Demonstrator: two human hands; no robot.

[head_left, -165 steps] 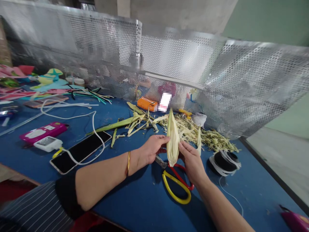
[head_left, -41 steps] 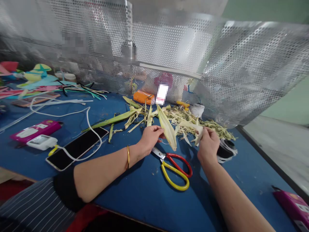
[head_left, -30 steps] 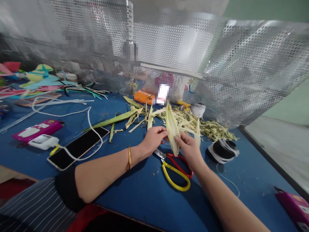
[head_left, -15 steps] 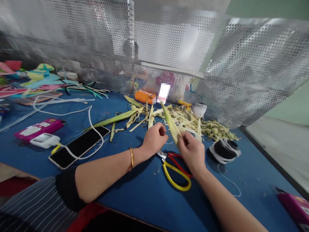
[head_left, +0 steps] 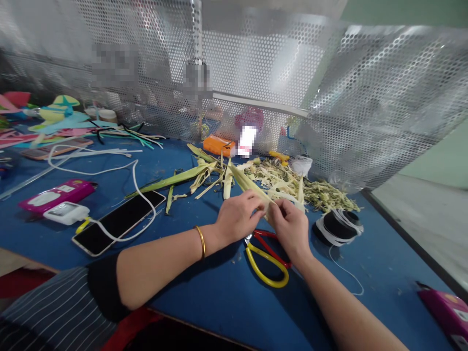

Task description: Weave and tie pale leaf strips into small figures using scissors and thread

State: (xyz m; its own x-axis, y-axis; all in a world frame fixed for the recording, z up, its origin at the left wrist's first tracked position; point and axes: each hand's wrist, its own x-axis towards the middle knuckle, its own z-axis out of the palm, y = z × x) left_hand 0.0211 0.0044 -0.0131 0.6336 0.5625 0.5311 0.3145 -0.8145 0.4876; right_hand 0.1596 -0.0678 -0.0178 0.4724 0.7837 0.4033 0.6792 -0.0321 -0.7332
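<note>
The right hand (head_left: 291, 228) pinches the husk (head_left: 245, 181) — from here I can't tell if the left hand (head_left: 237, 217) does. Yanking could rip it; dipping could bump scissors (head_left: 269, 283) at 6 o'clock.

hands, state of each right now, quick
Left hand: fingers curled by the husk; whether it grips cannot be told.
Right hand: closed, holding the husk.

Blue table (head_left: 219, 297): scissors (head_left: 272, 283), wound spool (head_left: 338, 228), black phone (head_left: 119, 220), orange pack (head_left: 218, 146), husk scraps (head_left: 281, 181).
</note>
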